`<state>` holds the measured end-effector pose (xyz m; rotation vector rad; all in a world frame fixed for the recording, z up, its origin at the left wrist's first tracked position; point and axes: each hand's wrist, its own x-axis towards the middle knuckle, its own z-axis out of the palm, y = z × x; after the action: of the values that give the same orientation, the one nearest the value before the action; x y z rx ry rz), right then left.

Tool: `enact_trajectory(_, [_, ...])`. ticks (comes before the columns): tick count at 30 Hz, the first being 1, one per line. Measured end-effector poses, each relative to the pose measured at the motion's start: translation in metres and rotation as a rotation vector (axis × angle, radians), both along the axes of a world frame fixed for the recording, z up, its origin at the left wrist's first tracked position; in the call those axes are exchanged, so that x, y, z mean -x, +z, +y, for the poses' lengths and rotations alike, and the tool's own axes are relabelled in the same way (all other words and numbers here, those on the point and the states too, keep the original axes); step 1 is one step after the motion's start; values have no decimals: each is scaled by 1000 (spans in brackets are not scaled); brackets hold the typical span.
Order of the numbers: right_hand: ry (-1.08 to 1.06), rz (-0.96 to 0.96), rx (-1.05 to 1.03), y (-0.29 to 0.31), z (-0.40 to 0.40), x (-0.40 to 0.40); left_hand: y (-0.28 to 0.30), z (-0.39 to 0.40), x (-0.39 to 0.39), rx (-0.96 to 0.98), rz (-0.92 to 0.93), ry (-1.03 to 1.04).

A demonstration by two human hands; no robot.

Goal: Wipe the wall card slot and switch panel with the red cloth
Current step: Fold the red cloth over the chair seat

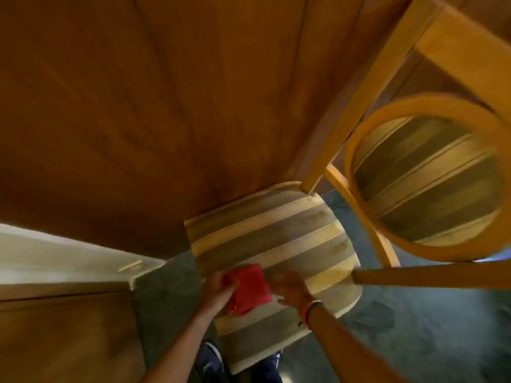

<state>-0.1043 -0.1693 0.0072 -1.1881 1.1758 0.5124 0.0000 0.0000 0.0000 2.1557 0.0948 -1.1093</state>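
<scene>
your left hand grips the red cloth; right hand open at its 3 o'clock. bunch it firmly before finding the panel, unseen here.

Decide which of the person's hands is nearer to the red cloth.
Left. The left hand grips the red cloth at its left edge; the right hand sits just beside its right edge, with contact unclear.

Two hands are meeting over a striped chair seat: the left hand is gripping a red cloth, the right hand is touching its edge, beside a wooden wall.
</scene>
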Motion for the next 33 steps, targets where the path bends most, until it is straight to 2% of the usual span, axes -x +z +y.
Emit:
enact_trajectory(3, [236,86,227,-38,20,-1,-35,5,13,-21,89,153])
enact_trajectory(6, [164,95,310,-61,32,-3,-57,6,18,-40,81,270])
enact_trajectory(9, [156,12,311,-62,34,-10,-60,4,14,-1,92,357])
enact_trajectory(12, [94,-114,318,-45,30,-16,-40,3,7,90,112,413])
enact_trajectory(15, [27,-231,327,-10,28,-31,-5,5,-10,199,32,398])
enact_trajectory(18, [-50,-382,332,52,37,-58,52,11,-40,349,-72,386])
enact_trajectory(24, [-108,-761,359,191,65,-129,207,37,-107,518,-425,363])
enact_trajectory(33, [-37,-1210,479,406,152,-206,426,136,-165,693,-942,374])
